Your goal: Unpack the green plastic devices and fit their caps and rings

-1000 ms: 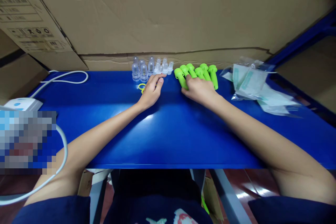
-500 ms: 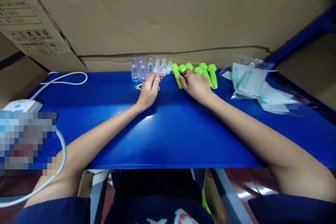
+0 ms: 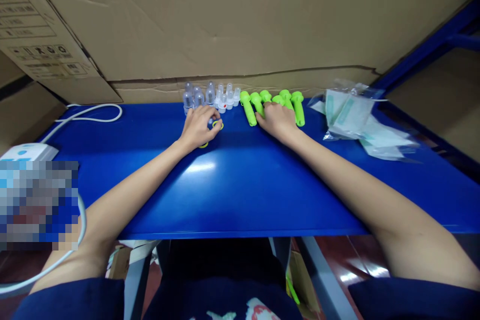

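Note:
My left hand (image 3: 198,126) hovers low over the table with fingers curled and apart. Thin yellow rings (image 3: 217,125) lie beside and under it, one showing between thumb and forefinger. Just behind the hand stand several clear, dome-topped plastic bottles (image 3: 199,99). Smaller white translucent nozzle-like caps (image 3: 229,100) stand to their right, one with a red dot. My right hand (image 3: 282,121) is closed on a green, flashlight-shaped tube with a flared end (image 3: 278,100), whose body it hides. Several similar green tubes (image 3: 247,110) lie on both sides.
Clear bags with pale green-and-white packets (image 3: 348,112) lie at the right of the blue table (image 3: 240,195). A white power strip (image 3: 32,152) and cable (image 3: 97,119) are at the left. A cardboard wall (image 3: 225,25) rises behind.
My left hand has moved left from the white caps to the yellow rings, and its fingers have spread from a pinch. My right hand has stayed at the green tubes, its fingers more curled.

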`<state>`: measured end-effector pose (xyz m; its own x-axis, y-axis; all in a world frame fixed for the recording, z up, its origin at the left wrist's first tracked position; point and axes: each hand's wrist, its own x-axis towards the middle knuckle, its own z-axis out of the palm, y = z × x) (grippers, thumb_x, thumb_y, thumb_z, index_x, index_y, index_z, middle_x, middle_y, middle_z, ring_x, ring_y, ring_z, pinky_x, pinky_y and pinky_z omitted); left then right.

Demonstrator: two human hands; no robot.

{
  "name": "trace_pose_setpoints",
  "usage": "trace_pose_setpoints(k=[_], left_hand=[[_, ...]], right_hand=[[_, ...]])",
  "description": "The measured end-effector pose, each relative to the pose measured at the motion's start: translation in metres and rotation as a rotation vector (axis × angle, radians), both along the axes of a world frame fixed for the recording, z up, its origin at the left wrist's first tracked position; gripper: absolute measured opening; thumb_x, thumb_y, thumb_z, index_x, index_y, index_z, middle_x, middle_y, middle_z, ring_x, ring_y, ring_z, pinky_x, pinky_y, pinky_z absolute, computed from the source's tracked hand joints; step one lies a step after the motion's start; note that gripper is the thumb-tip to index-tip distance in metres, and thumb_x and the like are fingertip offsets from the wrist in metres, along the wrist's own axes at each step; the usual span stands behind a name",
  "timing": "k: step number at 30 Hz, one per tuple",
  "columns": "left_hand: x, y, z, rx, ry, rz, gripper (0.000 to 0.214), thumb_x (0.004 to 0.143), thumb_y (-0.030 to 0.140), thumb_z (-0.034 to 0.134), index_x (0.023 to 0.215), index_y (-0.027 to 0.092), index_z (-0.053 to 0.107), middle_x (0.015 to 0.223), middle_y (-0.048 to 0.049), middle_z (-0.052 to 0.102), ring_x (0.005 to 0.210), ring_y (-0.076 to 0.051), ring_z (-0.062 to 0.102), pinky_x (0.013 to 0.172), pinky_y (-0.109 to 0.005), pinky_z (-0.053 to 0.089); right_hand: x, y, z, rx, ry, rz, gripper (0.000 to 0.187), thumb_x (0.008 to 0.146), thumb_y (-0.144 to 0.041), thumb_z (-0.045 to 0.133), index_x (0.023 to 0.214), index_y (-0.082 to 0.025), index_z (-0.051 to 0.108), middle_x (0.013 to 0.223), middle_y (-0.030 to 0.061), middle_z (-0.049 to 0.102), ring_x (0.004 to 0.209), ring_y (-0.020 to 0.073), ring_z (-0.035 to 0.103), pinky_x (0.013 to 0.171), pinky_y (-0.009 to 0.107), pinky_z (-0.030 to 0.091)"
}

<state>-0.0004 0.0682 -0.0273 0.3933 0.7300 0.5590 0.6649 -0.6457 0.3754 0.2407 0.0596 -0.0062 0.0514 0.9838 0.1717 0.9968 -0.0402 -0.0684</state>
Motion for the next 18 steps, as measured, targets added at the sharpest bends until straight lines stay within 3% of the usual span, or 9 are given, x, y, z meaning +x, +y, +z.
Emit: trace_pose_setpoints(k=[3,7,12,15,18], left_hand=[[-0.002,-0.001,-0.003,-0.027,0.167,0.012,0.009,0.085,0.030,0.066,0.085,0.021,0.067,0.096,-0.0053,0.071,0.100,-0.027,0.064,0.099,-0.046,0.039],[-0.002,0.003,-0.009,-0.073,0.131,0.009,0.007,0.084,0.027,0.066,0.083,0.021,0.068,0.098,-0.0057,0.071,0.102,-0.027,0.064,0.099,-0.046,0.039],[-0.001,0.011,-0.011,-0.083,-0.191,-0.049,0.017,0.095,0.035,0.056,0.088,0.020,0.060,0.090,-0.0052,0.069,0.086,-0.019,0.064,0.083,-0.034,0.048],[-0.001,0.013,-0.008,-0.044,-0.470,-0.012,0.035,0.098,0.056,0.049,0.094,0.022,0.056,0.091,-0.0047,0.065,0.079,-0.016,0.063,0.075,-0.030,0.050],[-0.003,0.016,-0.007,0.034,-0.594,0.064,0.050,0.095,0.071,0.042,0.095,0.023,0.056,0.097,-0.0063,0.062,0.084,-0.017,0.062,0.078,-0.032,0.051]], right_hand=[[0.002,0.003,-0.002,0.066,0.071,0.000,0.043,0.102,-0.036,0.042,0.120,-0.004,0.065,0.113,0.0264,0.068,0.100,0.0361,0.067,0.083,0.046,0.049],[0.002,0.003,-0.005,0.271,0.196,0.087,0.052,0.101,-0.038,0.036,0.137,-0.007,0.057,0.126,0.0245,0.066,0.108,0.0386,0.065,0.087,0.050,0.051],[-0.010,-0.009,-0.008,0.353,0.204,0.311,0.058,0.101,-0.036,0.033,0.151,-0.009,0.043,0.147,0.0192,0.055,0.121,0.0335,0.060,0.091,0.043,0.052],[-0.021,-0.018,-0.011,0.308,0.136,0.386,0.057,0.102,-0.035,0.031,0.150,-0.009,0.047,0.144,0.0180,0.058,0.114,0.0327,0.064,0.081,0.039,0.053],[-0.027,-0.022,-0.014,0.267,0.076,0.419,0.055,0.104,-0.034,0.027,0.148,-0.010,0.050,0.136,0.0167,0.063,0.105,0.0314,0.067,0.071,0.037,0.051]])
